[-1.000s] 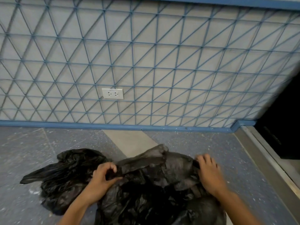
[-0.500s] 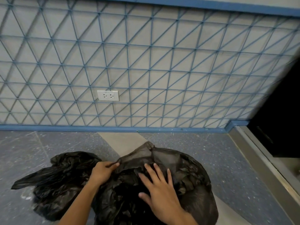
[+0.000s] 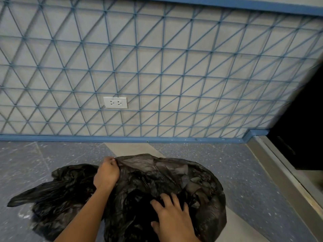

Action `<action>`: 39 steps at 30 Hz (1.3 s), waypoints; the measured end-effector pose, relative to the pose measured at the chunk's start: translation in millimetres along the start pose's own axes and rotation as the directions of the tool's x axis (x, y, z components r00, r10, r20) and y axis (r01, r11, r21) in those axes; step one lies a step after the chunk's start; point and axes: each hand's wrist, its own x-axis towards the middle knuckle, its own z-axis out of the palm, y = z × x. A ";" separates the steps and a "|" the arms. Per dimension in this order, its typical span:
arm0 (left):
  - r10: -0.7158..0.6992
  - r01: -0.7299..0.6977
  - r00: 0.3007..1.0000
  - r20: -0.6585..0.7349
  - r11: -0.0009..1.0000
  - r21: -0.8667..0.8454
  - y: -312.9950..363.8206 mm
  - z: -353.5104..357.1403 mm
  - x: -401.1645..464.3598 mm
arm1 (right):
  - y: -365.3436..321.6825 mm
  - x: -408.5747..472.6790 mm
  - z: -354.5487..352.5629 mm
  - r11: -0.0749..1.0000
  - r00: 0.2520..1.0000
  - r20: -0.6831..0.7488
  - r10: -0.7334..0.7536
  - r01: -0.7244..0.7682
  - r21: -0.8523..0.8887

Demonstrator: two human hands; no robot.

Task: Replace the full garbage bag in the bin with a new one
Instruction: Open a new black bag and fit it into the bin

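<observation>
— What has changed since before?
— The left hand (image 3: 107, 173) lifted the black bag's (image 3: 174, 180) edge higher, fingers pinching it. The right hand (image 3: 172, 219) slid nearer, fingers spread flat on the bag, on the floor (image 3: 244, 172).

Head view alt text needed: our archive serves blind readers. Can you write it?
Two bare hands work black bin bags on a speckled floor: the left hand pinches the far edge of a bag, the right hand presses down on it. Another black bag lies left; behind, a blue-latticed wall with a socket.
</observation>
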 end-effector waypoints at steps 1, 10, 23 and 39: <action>0.087 -0.082 0.992 -0.087 0.995 0.062 4.8 -1.2 -3.6 | 2.7 0.9 -3.6 1.000 0.999 -0.035 0.000 -0.001 -0.016; 0.350 -0.389 0.737 0.579 0.919 -0.060 46.3 44.8 1.6 | 21.1 50.7 27.0 0.967 0.979 0.146 -0.140 0.167 -0.193; 0.019 0.149 0.847 0.531 0.951 -0.272 39.8 45.0 31.2 | 28.9 72.1 57.6 0.997 0.971 0.240 -0.018 -0.001 0.077; -0.377 0.638 0.745 0.550 0.643 -0.424 -96.8 39.4 -40.2 | 47.7 105.7 71.3 0.679 0.842 0.363 -0.399 0.537 -0.500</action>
